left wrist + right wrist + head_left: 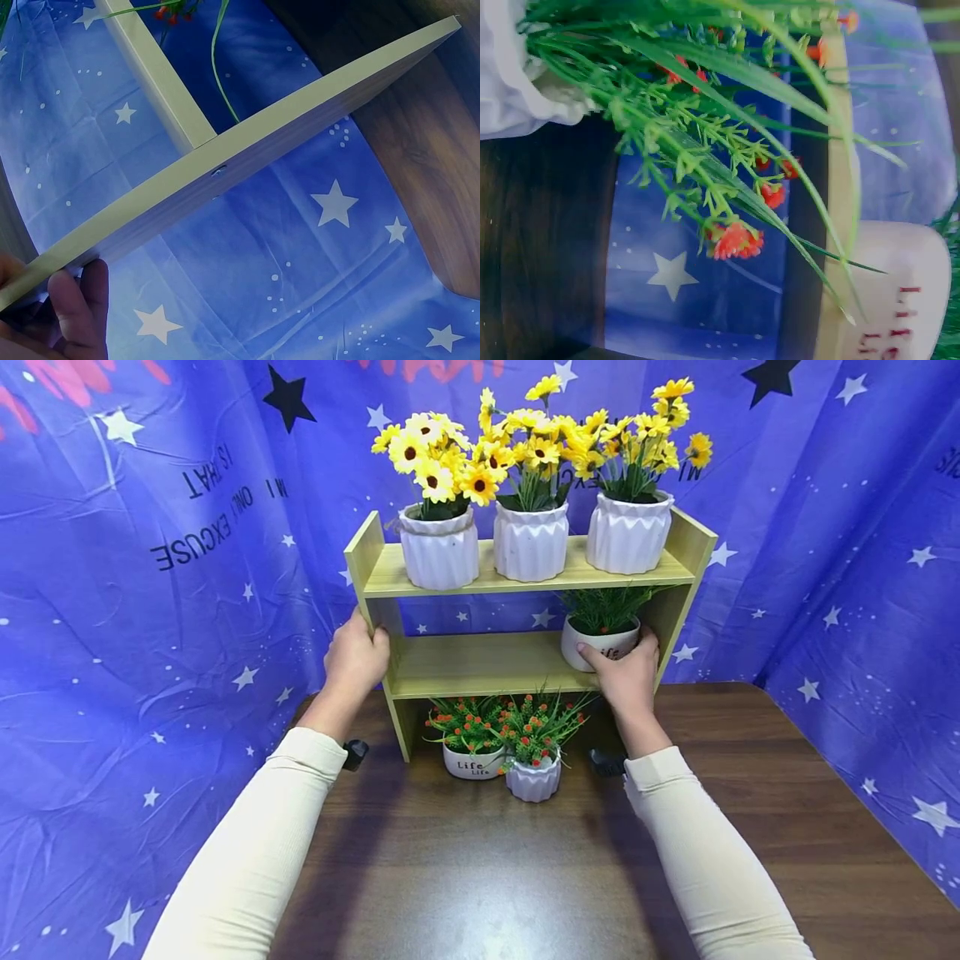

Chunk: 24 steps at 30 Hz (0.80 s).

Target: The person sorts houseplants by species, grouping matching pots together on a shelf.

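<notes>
A light wooden two-tier shelf (465, 664) stands on the table. My left hand (356, 652) grips its left side panel (262, 135), with the fingers (71, 311) on the outer face. On the lower tier at the right end sits a white oval planter (576, 645) marked "Life", holding a green plant (600, 608). My right hand (628, 677) holds this planter, thumb across its front and fingers at its right side. In the right wrist view the planter (900, 262) shows at the lower right; the hand is out of that view.
Three white pots (531, 543) of yellow flowers line the top tier. Beneath the lower tier, another "Life" planter (474, 766) and a fluted white pot (534, 781), both with red-flowered plants, stand on the brown table (480, 860). Blue starry cloth (187, 693) hangs around.
</notes>
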{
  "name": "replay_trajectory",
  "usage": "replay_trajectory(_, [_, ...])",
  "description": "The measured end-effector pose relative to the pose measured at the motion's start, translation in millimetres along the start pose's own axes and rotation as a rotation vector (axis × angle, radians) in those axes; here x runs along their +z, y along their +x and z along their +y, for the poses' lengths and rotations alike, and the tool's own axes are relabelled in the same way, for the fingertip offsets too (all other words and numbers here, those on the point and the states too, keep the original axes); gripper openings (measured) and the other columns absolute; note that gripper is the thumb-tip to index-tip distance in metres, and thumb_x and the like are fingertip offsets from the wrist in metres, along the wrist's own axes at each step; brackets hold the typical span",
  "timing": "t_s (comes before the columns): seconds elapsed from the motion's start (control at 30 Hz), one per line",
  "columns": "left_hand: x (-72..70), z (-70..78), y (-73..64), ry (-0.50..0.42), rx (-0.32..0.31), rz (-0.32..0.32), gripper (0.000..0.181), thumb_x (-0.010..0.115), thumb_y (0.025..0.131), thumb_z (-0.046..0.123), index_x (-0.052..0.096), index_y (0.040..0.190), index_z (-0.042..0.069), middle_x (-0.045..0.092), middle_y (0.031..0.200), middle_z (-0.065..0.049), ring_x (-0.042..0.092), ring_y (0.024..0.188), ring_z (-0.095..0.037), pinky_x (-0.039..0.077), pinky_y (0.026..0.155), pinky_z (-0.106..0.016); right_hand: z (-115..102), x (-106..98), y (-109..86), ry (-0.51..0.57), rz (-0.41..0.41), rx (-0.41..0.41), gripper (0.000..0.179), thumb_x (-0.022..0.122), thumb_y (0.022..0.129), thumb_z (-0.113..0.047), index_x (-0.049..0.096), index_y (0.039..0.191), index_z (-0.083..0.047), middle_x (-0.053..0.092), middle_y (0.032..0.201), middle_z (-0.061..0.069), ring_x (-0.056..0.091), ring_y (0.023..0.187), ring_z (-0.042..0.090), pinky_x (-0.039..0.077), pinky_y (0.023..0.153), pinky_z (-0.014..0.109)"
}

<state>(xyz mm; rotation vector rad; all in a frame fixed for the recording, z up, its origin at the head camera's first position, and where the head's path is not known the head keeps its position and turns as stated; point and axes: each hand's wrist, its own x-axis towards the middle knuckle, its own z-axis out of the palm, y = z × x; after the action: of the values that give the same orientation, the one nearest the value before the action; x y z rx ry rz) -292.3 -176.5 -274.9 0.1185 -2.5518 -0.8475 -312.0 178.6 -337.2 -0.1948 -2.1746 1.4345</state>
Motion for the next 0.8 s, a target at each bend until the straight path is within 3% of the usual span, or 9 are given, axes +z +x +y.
replay_trajectory(0.2, [0.3, -0.3, 0.3, 0.005, 0.006, 0.013, 0.03, 0.043, 0.098, 0.024, 0.053, 0.12, 0.006, 0.061, 0.126, -0.025, 0.058, 0.114, -0.049, 0.044, 0.084, -0.066, 8, -18, -33.1, 0.017, 0.016, -0.031, 0.1, 0.083, 0.079, -0.034, 0.024, 0.152, 0.001, 0.035, 0.15, 0.025, 0.034, 0.138, 0.035, 0.028, 0.113, 0.046])
replay_trajectory(0.4, [1.0, -0.6, 0.6, 0.008, 0.005, 0.008, 0.03, 0.042, 0.099, 0.024, 0.052, 0.121, 0.006, 0.061, 0.126, -0.025, 0.058, 0.114, -0.049, 0.044, 0.084, -0.066, 32, -26, -72.3, 0.059, -0.035, -0.036, 0.096, 0.084, 0.08, -0.024, 0.027, 0.151, 0.004, 0.036, 0.146, 0.027, 0.035, 0.135, 0.039, 0.037, 0.106, 0.053])
replay_trajectory(0.8, [0.8, -0.2, 0.2, 0.007, -0.004, 0.006, 0.032, 0.042, 0.099, 0.025, 0.052, 0.123, 0.006, 0.06, 0.128, -0.025, 0.057, 0.114, -0.05, 0.043, 0.086, -0.066, 68, -4, -126.3, 0.02, -0.189, 0.046, 0.094, 0.085, 0.08, -0.022, 0.027, 0.15, 0.004, 0.035, 0.146, 0.028, 0.034, 0.136, 0.041, 0.039, 0.103, 0.054])
